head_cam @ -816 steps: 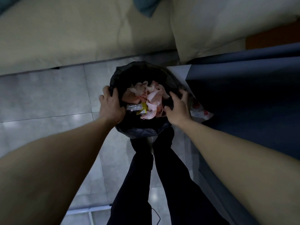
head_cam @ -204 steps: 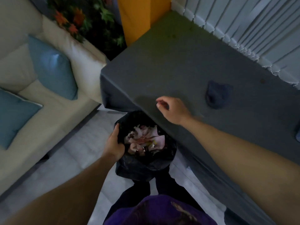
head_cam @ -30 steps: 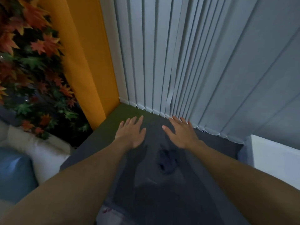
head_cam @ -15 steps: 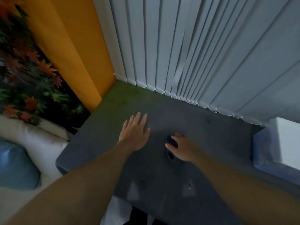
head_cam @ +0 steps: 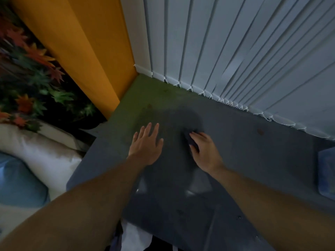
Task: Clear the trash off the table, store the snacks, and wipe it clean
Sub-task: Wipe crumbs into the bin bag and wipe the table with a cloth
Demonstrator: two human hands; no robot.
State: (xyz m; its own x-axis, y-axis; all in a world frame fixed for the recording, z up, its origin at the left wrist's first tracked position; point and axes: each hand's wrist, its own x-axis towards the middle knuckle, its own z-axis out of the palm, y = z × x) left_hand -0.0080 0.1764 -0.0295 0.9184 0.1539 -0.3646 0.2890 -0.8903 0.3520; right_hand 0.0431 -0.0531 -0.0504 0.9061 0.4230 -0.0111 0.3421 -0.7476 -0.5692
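At mid-bench, right hand: palm down, fingers curled over a dark cloth and gripping it against the surface.
Cloth: dark blue and bunched, mostly hidden beneath the fingers; it lies on the bench just right of the left hand.
Left hand: flat on the bench, fingers straight and slightly spread, holding nothing.
Bench: grey-blue top with a greenish cast at its far left corner; a darker patch sits just beyond the cloth, and I cannot tell whether it is shadow or damp.
Far edge: white vertical blinds hang down to the bench.
Far left: an orange panel stands at the corner, with red and green leaves beside it.
Left: a pale sofa carries a blue cushion.
Right edge: a bluish box, cut off by the frame.
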